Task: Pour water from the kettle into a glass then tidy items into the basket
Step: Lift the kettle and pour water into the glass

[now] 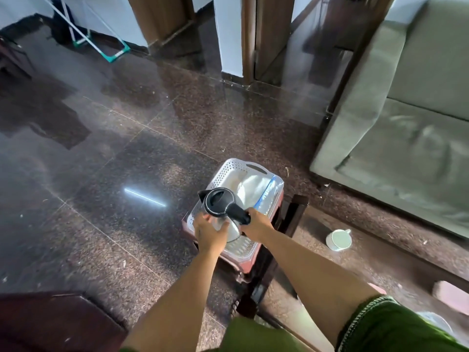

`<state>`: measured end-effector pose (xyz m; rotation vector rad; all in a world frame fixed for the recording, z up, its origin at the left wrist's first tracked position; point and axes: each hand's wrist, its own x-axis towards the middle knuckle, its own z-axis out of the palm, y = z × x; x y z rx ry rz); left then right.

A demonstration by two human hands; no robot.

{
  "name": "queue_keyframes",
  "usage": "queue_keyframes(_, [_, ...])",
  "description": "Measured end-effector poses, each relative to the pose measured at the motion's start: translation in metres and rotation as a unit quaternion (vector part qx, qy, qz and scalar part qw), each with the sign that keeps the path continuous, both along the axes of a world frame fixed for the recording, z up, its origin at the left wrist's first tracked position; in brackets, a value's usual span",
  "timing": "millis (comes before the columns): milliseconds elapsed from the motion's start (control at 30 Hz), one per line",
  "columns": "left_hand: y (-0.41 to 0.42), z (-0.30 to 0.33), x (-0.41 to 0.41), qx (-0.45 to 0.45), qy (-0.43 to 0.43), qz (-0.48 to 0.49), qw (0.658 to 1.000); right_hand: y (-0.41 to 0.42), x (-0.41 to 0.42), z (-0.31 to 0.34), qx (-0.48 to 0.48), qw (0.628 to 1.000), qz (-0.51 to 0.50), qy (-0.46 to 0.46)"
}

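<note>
Item, kettle (220, 208): steel body, black lid and handle, held upright over the near half of the white perforated basket (229, 166), spout toward 10 o'clock. Right hand (256, 224), at 4 o'clock of the kettle: grip curled round the black handle. Left hand (209, 231), at 7 o'clock: palm and fingers lie against the steel side, steadying it; whether those fingers bend round the body cannot be told. Item, basket: stands on a small reddish stool (250, 265); its far half, toward 1 o'clock, already holds a clear plastic bottle with a blue band (266, 193) lying slantwise. Item, pale cup (338, 240): on its side on the floor at 3 o'clock of the basket, well apart from it, mouth toward the viewer, seemingly empty. No glass is to be seen. Progress, as a judgement: the pouring looks finished and tidying is in hand, the kettle about to be set in; the cup may be left to gather. Clearances: the near basket bay looks free beneath the kettle, though its rim stands close on the left side and the bottle crowds from the far right; a dark wooden frame (295, 212) stands just beside the stool at 3 o'clock; a green sofa (406, 128) fills 2 o'clock; glossy floor lies open from 8 to 12 o'clock.
</note>
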<state>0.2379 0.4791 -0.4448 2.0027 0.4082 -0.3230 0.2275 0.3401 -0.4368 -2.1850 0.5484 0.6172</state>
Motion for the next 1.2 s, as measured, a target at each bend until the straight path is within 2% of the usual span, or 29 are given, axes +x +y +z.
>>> queue_keyframes(200, [0.003,-0.006,0.021,-0.004,0.052,-0.019,0.998,0.003,0.004,0.0,-0.012,1.0,-0.012,0.005])
queue_keyframes(433, [0.014,-0.015,0.033,-0.002,0.038,-0.031,0.999,0.012,-0.006,0.0,0.013,0.995,-0.084,-0.049])
queue_keyframes(633, [0.017,0.016,0.022,0.056,-0.039,-0.099,0.993,0.015,-0.028,0.013,0.059,0.982,-0.143,-0.108])
queue_keyframes(800, [0.017,0.039,0.001,0.121,-0.124,-0.123,0.977,0.003,-0.049,0.043,0.07,0.972,-0.149,-0.166])
queue_keyframes(900, [0.006,0.054,-0.024,0.093,-0.18,-0.131,0.97,-0.007,-0.075,0.063,0.053,0.968,-0.142,-0.2])
queue_keyframes(1000, [-0.009,0.063,-0.066,0.082,-0.16,-0.158,0.971,-0.021,-0.117,0.084,0.03,0.96,-0.152,-0.234])
queue_keyframes(1100, [-0.033,0.064,-0.114,-0.005,-0.142,-0.162,0.976,-0.042,-0.172,0.109,0.007,0.949,-0.17,-0.265])
queue_keyframes(1200, [-0.064,0.072,-0.162,-0.076,-0.149,-0.191,0.967,-0.064,-0.233,0.132,-0.018,0.94,-0.195,-0.28])
